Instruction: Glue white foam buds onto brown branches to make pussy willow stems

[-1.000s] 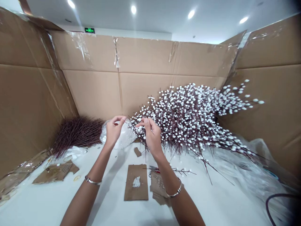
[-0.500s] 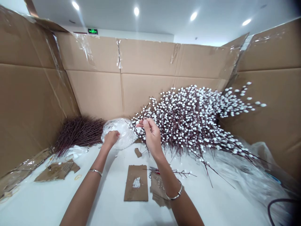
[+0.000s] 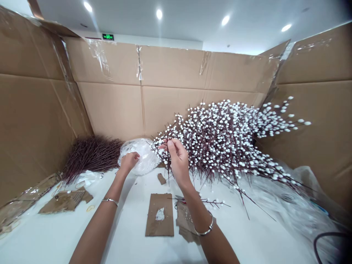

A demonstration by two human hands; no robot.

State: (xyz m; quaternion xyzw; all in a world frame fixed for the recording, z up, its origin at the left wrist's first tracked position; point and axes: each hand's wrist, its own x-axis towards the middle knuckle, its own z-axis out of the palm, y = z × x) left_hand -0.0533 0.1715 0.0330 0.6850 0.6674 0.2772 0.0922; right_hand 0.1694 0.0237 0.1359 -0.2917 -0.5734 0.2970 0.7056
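Observation:
My right hand (image 3: pixel 178 158) is raised over the white table (image 3: pixel 49 238), its fingers pinched on a thin brown twig with white buds at the near edge of a big heap of budded branches (image 3: pixel 225 139). My left hand (image 3: pixel 129 161) reaches into a clear plastic bag of white foam beads (image 3: pixel 141 156), fingers curled among them. Each wrist wears a thin silver bangle.
A pile of bare dark brown twigs (image 3: pixel 92 154) lies at the back left. Cardboard pieces (image 3: pixel 160 214), one with a white blob, scissors with red handles (image 3: pixel 181 199) and a loose budded twig (image 3: pixel 213 201) lie in front. Cardboard walls (image 3: pixel 170 84) surround the table; crumpled plastic (image 3: pixel 288 198) lies right.
My left hand dropped from beside the right hand down into the bag of white beads. The right hand stayed pinched on the twig.

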